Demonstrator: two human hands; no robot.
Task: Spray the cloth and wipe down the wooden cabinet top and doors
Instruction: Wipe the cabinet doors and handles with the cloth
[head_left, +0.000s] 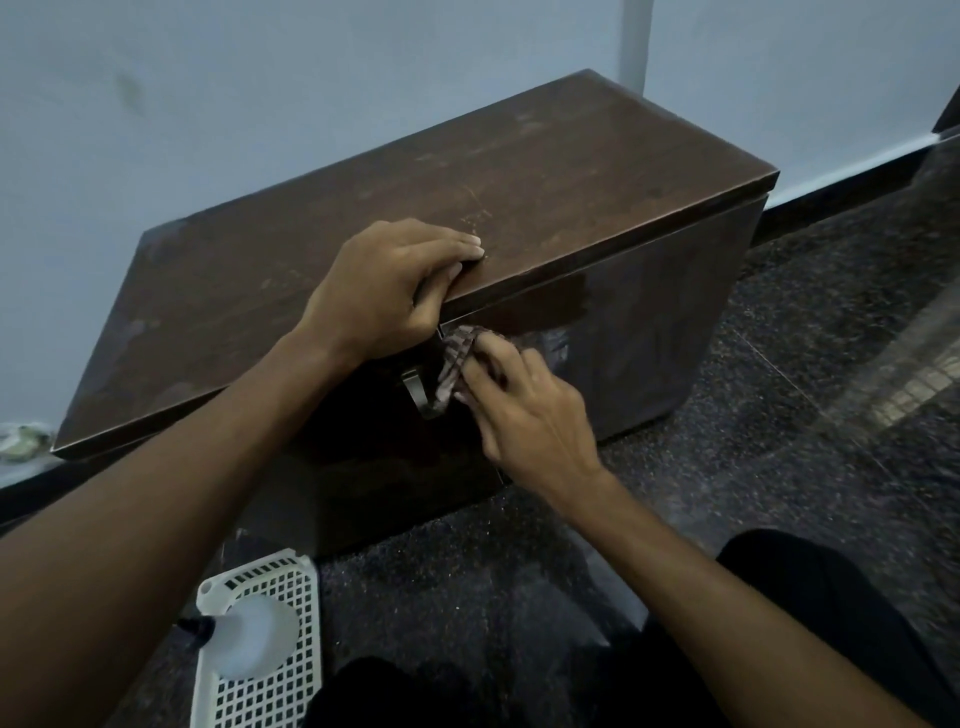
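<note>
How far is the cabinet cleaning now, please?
Spraying looks done: the spray bottle sits in the basket. In hand: the right hand holds the cloth against a door beside the handle, while the left hand grips the cabinet top. Left: the top shows pale marks.

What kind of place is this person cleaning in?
Probably a room in a home: a low wooden cabinet stands against a pale painted wall on a dark speckled stone floor, and a white basket with a spray bottle sits in front.
</note>
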